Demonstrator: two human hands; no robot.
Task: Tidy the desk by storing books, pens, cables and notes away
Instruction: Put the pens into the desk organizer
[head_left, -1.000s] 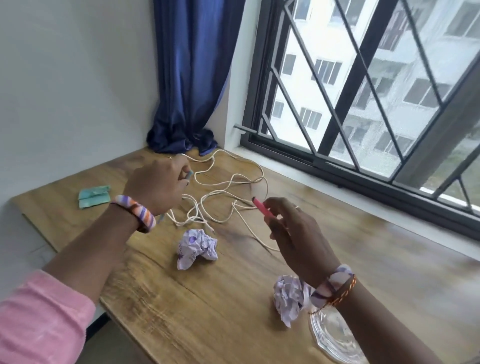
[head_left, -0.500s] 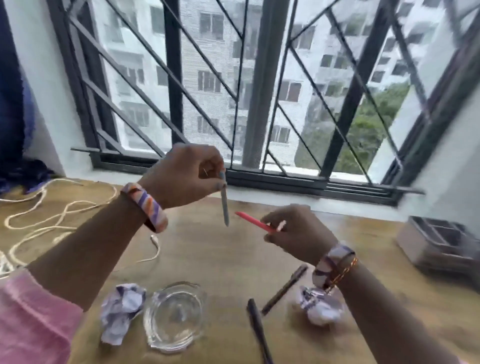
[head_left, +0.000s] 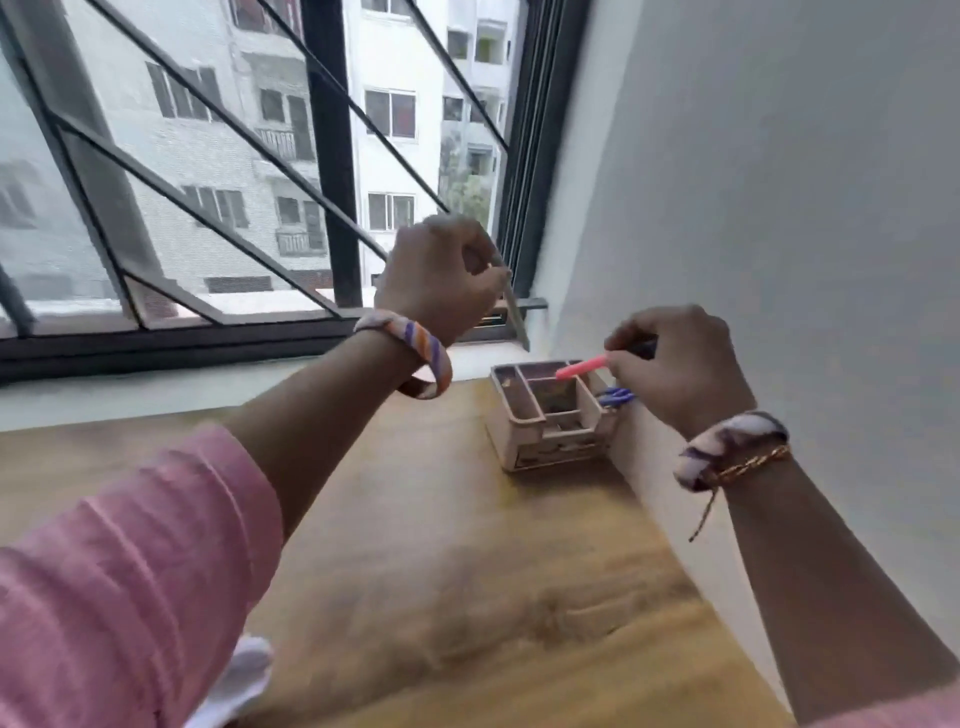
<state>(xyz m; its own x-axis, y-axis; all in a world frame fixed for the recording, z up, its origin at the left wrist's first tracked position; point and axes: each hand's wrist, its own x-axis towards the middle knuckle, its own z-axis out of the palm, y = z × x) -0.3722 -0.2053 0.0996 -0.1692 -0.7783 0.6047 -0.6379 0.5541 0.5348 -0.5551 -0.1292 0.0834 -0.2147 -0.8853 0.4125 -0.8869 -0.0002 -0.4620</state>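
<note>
My left hand (head_left: 439, 278) is raised in front of the window and pinches a grey pen (head_left: 514, 312) that points down, above and to the left of the organiser. My right hand (head_left: 675, 369) holds a pink pen (head_left: 579, 368) almost level, its tip over the compartments of a beige desk organiser (head_left: 550, 415). The organiser stands on the wooden desk (head_left: 467, 545) against the right wall. A blue item (head_left: 615, 397) pokes out at the organiser's right side, under my right hand.
A barred window (head_left: 332, 156) runs along the back of the desk above a white sill (head_left: 156, 389). A grey wall (head_left: 779, 208) bounds the desk on the right. A bit of white paper (head_left: 234, 686) shows under my left sleeve.
The view has swung right, from the cable and crumpled papers to the desk's right corner. Both hands carried their pens along, and the pink pen now hangs over the organiser.
</note>
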